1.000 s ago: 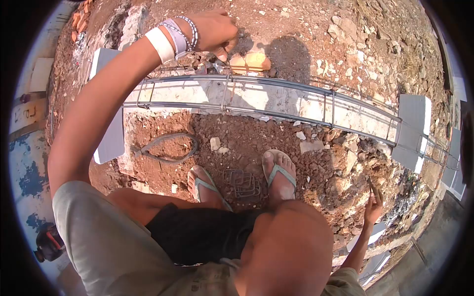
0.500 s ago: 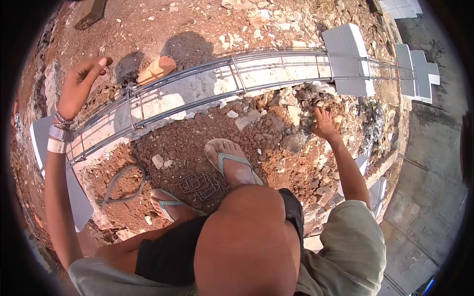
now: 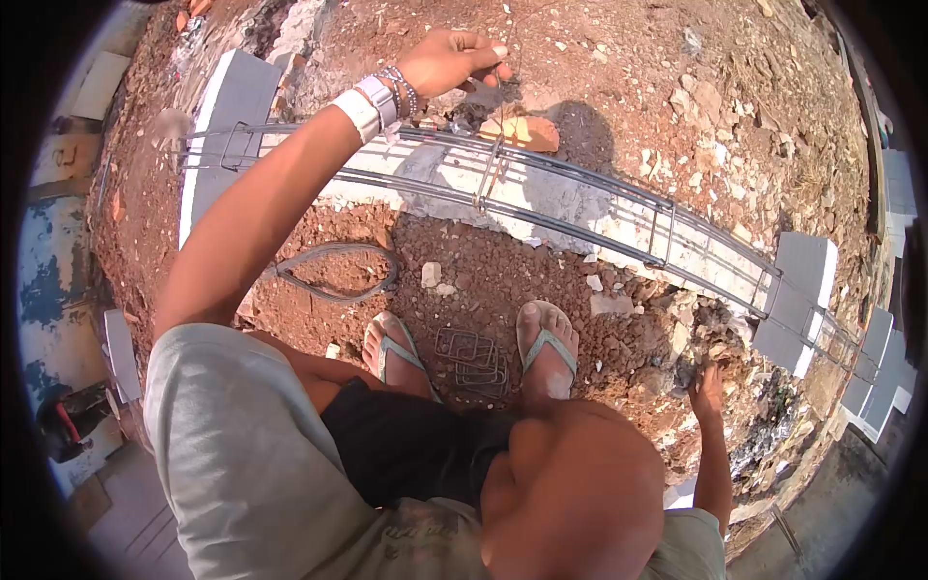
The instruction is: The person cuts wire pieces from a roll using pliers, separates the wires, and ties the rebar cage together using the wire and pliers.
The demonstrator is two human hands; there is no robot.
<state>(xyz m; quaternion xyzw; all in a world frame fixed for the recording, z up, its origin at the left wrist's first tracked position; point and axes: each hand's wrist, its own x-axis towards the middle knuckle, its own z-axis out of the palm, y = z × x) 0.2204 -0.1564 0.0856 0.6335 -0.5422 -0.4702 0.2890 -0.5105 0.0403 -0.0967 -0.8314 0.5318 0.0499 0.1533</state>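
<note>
Rebar frame (image 3: 570,228) is what I'm watching: arcs from upper left to right of frame, over a pale concrete strip (image 3: 570,198). Going left to right on my feed. Upper left: grey board (image 3: 220,121) with a white edge, bars passing across it. Left of centre: coiled wire loop (image 3: 394,266) on the dirt, below the forearm. Upper centre: left hand (image 3: 449,68), above the bars, thumb and fingertips drawn in narrow. Can't tell from here whether they pinch anything. Orange brick (image 3: 527,133) just below and right of those fingertips, at the far side of the frame. Lower centre: left foot (image 3: 398,360), then bent metal squares (image 3: 474,362) heaped on the soil, then right foot (image 3: 549,377), both in sandals. Lower right: right hand (image 3: 708,391), by the rubble, fingers pointing away from me; I can't read its grip or contact. Right: another grey board (image 3: 795,300), bars across it.
</note>
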